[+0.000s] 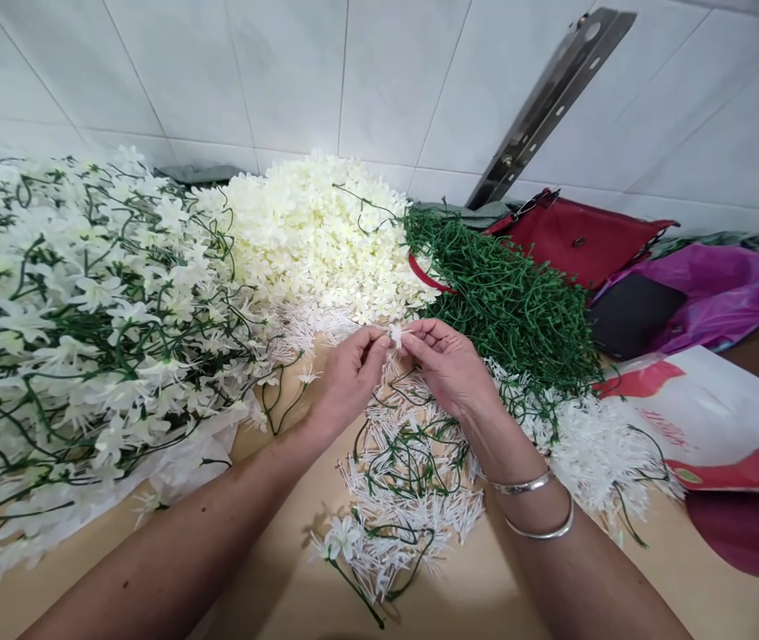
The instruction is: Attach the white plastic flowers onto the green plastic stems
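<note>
Both hands meet over the middle of the table, pinching a small white artificial flower (396, 334) between them. My left hand (355, 372) grips it from the left with thumb and forefinger. From the other side, the thumb and fingers of my right hand (447, 363) close on it; two silver bangles circle that wrist. Below the hands lies a loose heap of white stamens (412, 480) mixed with green stems. One assembled white flower (343, 538) rests at its near end. Just beyond the hands rises a big pile of cream-white petals (319, 240).
Finished stemmed flowers (86, 338) form a large heap at left. Green stems (513, 302) are piled right of centre, beside more white stamens (610, 453). A red bag (579, 236), a purple plastic bag (726, 284) and a red-and-white bag (719, 409) lie at right, near a tiled wall (286, 71).
</note>
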`<state>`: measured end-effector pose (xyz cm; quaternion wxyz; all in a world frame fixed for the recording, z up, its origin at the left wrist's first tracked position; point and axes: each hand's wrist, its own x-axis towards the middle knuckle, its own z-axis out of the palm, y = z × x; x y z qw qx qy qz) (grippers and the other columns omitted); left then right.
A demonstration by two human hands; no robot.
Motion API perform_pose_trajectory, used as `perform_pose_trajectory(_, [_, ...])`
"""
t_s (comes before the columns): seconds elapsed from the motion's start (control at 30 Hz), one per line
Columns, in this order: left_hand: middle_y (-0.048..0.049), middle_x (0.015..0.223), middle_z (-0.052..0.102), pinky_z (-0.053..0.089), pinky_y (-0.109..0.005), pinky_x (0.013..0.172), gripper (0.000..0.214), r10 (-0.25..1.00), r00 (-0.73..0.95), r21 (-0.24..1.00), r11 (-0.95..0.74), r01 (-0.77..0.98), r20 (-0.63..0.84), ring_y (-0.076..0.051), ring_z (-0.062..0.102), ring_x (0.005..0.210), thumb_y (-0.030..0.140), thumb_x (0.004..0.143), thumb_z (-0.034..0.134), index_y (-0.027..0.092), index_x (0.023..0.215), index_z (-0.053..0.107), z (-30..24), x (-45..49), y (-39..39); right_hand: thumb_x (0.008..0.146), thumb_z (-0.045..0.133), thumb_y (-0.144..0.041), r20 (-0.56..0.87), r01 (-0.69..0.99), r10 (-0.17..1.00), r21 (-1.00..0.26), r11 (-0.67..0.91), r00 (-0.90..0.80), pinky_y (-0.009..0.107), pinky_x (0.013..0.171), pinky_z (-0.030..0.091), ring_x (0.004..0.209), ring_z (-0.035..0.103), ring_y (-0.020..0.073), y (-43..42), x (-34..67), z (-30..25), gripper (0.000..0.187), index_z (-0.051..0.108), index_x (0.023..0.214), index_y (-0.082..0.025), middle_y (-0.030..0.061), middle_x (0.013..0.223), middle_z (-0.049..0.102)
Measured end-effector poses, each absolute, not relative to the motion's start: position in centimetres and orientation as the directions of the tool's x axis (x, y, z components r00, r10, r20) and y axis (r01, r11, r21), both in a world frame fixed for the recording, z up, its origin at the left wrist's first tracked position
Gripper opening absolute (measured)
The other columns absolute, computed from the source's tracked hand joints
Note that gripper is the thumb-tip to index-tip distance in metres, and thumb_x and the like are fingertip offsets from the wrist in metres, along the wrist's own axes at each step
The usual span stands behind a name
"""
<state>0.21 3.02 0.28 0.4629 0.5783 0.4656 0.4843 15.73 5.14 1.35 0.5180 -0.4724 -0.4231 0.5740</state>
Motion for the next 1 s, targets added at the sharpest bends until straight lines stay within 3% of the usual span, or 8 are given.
perform_pose_trajectory(0.13, [0.0057, 0.068, 0.052, 0.036, -0.024, 0.052, 0.025, 0.997, 0.003, 0.977, -0.074, -0.201, 0.076, -0.009, 0.045, 0.052, 0.040, 0.102, 0.048, 0.022, 0.085, 0.047, 0.3, 0.1, 3.2, 0.066, 0.088, -0.044, -0.001, -0.038, 1.000, -0.999, 0.000, 0.026, 0.028, 0.067, 0.050, 0.065, 0.061, 0.0126, 5.2, 17.0, 2.4, 0.034, 0.071, 0.084, -0.021, -0.0023, 0.071, 0.067])
perform_pose_trajectory(0.27, [0.0060, 0.068, 0.052, 0.038, -0.022, 0.054, 0.023, 0.996, -0.025, 0.962, -0.092, -0.258, 0.089, -0.007, 0.045, 0.053, 0.036, 0.102, 0.049, 0.022, 0.084, 0.045, 0.3, 0.1, 3.4, 0.077, 0.076, -0.035, 0.095, 0.306, 0.990, -0.944, 0.121, -0.101, 0.029, 0.067, 0.048, 0.066, 0.059, 0.0140, 5.1, 18.6, 3.2, 0.018, 0.072, 0.084, -0.020, -0.0002, 0.074, 0.068])
perform_pose_trajectory(0.4, [0.0061, 0.067, 0.050, 0.037, -0.021, 0.052, 0.020, 0.996, -0.030, 0.961, -0.090, -0.263, 0.085, -0.007, 0.043, 0.053, 0.033, 0.101, 0.051, 0.021, 0.085, 0.047, 0.3, 0.0, 3.4, 0.083, 0.068, -0.027, 0.142, 0.550, 0.972, -0.805, 0.224, -0.187, 0.033, 0.071, 0.050, 0.072, 0.061, 0.0172, 4.9, 18.6, 2.5, 0.011, 0.073, 0.089, -0.019, 0.0029, 0.081, 0.069])
perform_pose_trajectory(0.53, [0.0050, 0.070, 0.054, 0.039, -0.020, 0.052, 0.022, 0.997, -0.017, 0.954, -0.072, -0.291, 0.070, -0.006, 0.045, 0.052, 0.038, 0.100, 0.054, 0.020, 0.087, 0.052, 0.2, 0.0, 3.4, 0.091, 0.054, -0.016, 0.278, 0.746, 0.925, -0.551, 0.375, -0.259, 0.039, 0.083, 0.051, 0.089, 0.063, 0.0233, 5.0, 17.5, 1.5, 0.026, 0.074, 0.108, -0.019, 0.0098, 0.101, 0.066])
perform_pose_trajectory(0.63, [0.0025, 0.072, 0.059, 0.042, -0.021, 0.052, 0.033, 0.998, -0.007, 0.947, -0.063, -0.316, 0.064, -0.007, 0.051, 0.053, 0.047, 0.099, 0.054, 0.018, 0.083, 0.055, 0.1, 0.0, 3.4, 0.092, 0.053, -0.014, 0.313, 0.814, 0.894, -0.392, 0.428, -0.320, 0.042, 0.087, 0.049, 0.095, 0.062, 0.0277, 5.2, 17.0, 1.3, 0.020, 0.073, 0.093, -0.018, 0.0124, 0.099, 0.066])
perform_pose_trajectory(0.7, [0.0013, 0.072, 0.061, 0.043, -0.021, 0.051, 0.040, 0.998, -0.020, 0.942, -0.059, -0.331, 0.055, -0.007, 0.054, 0.052, 0.053, 0.098, 0.054, 0.018, 0.079, 0.056, 0.2, 0.0, 3.4, 0.091, 0.055, -0.012, 0.332, 0.820, 0.886, -0.368, 0.439, -0.325, 0.040, 0.086, 0.049, 0.093, 0.061, 0.0269, 5.1, 17.0, 1.3, 0.017, 0.069, 0.084, -0.019, 0.0114, 0.096, 0.067])
perform_pose_trajectory(0.87, [0.0016, 0.068, 0.062, 0.042, -0.020, 0.050, 0.047, 0.997, -0.050, 0.938, -0.066, -0.341, 0.052, -0.006, 0.051, 0.048, 0.060, 0.091, 0.063, 0.017, 0.071, 0.055, 0.4, 0.1, 3.3, 0.092, 0.052, -0.011, 0.315, 0.843, 0.891, -0.328, 0.426, -0.328, 0.040, 0.084, 0.047, 0.092, 0.059, 0.0273, 5.1, 17.2, 1.2, 0.020, 0.069, 0.101, -0.018, 0.0112, 0.098, 0.070])
perform_pose_trajectory(1.0, [0.0032, 0.070, 0.062, 0.040, -0.020, 0.051, 0.040, 0.994, -0.068, 0.947, -0.100, -0.304, 0.083, -0.005, 0.048, 0.049, 0.053, 0.081, 0.076, 0.017, 0.074, 0.060, 0.6, 0.0, 3.3, 0.095, 0.049, -0.013, 0.266, 0.871, 0.903, -0.277, 0.406, -0.336, 0.039, 0.082, 0.045, 0.086, 0.057, 0.0271, 5.0, 17.0, 1.1, 0.021, 0.068, 0.090, -0.019, 0.0106, 0.092, 0.069])
